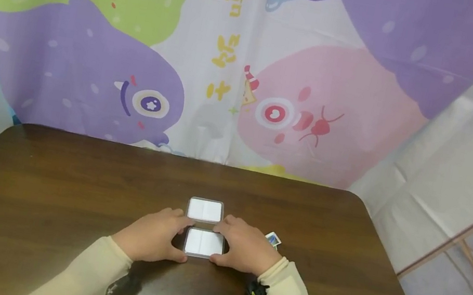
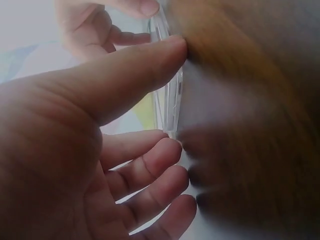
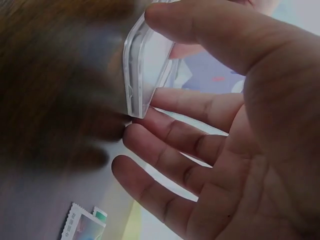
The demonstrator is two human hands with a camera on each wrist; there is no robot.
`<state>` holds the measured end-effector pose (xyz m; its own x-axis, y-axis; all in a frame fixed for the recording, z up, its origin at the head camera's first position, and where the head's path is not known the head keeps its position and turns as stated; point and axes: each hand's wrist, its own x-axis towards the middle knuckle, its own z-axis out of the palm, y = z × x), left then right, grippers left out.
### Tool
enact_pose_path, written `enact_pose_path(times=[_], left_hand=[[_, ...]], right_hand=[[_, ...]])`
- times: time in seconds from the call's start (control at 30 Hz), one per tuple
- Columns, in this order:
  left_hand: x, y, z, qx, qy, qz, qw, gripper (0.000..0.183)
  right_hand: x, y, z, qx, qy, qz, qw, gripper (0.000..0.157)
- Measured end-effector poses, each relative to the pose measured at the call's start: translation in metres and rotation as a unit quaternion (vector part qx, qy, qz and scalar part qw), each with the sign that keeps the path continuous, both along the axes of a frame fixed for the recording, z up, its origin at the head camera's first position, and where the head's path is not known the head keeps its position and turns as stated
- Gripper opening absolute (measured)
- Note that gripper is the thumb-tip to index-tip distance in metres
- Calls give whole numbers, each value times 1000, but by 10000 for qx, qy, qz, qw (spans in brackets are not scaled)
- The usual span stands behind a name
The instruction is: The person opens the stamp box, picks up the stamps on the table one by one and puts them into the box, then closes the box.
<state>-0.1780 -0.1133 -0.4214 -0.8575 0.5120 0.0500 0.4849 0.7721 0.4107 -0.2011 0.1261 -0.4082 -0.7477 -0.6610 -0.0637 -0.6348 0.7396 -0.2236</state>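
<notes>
A flat clear plastic case (image 1: 204,243) with a white inside lies on the table before me. My left hand (image 1: 154,236) holds its left side, thumb at the near corner and forefinger by the far one. On the right side my right hand (image 1: 249,247) grips it the same way. Both wrist views show the transparent edge of this case (image 3: 134,75) between thumb and fingers, the other fingers spread beside it near the tabletop. Just beyond lies a second, similar clear case (image 1: 205,210), close to both hands' fingertips.
Small stamps with perforated edges (image 3: 82,225) lie on the table, partly hidden behind my right hand in the head view. The brown wooden table (image 1: 71,166) ends at a printed cartoon curtain (image 1: 216,128). A black device (image 1: 256,291) is at my right wrist.
</notes>
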Motion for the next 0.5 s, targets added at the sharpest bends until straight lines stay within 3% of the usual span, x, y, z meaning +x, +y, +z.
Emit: enact_pose_path(times=[0.5], left_hand=[[1, 0, 0, -113, 166, -91, 9998, 60]], right_hand=[[-3, 1, 0, -46, -7, 54, 10000, 53]])
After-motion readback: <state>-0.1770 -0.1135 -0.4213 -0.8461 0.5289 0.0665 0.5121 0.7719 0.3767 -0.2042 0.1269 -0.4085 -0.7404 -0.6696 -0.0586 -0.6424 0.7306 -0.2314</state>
